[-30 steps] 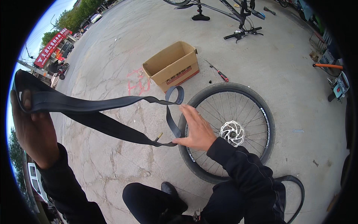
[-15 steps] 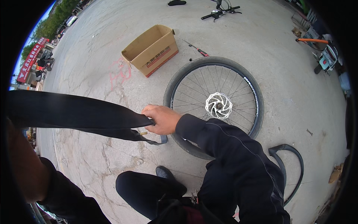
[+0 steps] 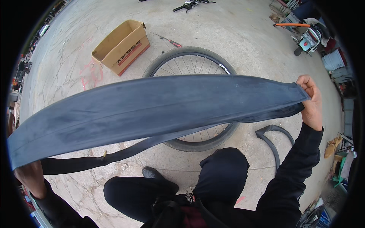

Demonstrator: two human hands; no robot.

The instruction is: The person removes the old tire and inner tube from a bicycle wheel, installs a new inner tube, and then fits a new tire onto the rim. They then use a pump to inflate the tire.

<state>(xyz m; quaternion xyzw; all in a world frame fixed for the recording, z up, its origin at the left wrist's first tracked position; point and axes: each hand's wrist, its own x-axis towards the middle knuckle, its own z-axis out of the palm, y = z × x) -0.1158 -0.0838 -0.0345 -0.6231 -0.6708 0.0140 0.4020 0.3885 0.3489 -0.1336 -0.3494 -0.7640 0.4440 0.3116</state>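
A black rubber inner tube is stretched across in front of me, pulled into a long flat loop. Its right end is pinched in my right hand, fingers closed around it. At the far left my left hand holds the other end; the tube hides most of its fingers. The brass valve sticks up from the lower strand. Beneath the tube a bicycle wheel with its tyre lies flat on the ground; the tube covers its hub.
An open cardboard box stands beyond the tube, with a red-handled screwdriver beside it. Another black tube lies on the concrete at right. Bicycle handlebars rest at the top, and a small scooter-like vehicle stands farther right.
My right hand has swung far to the right with its end of the inner tube, stretching the loop across the view. The camera view has shifted too.
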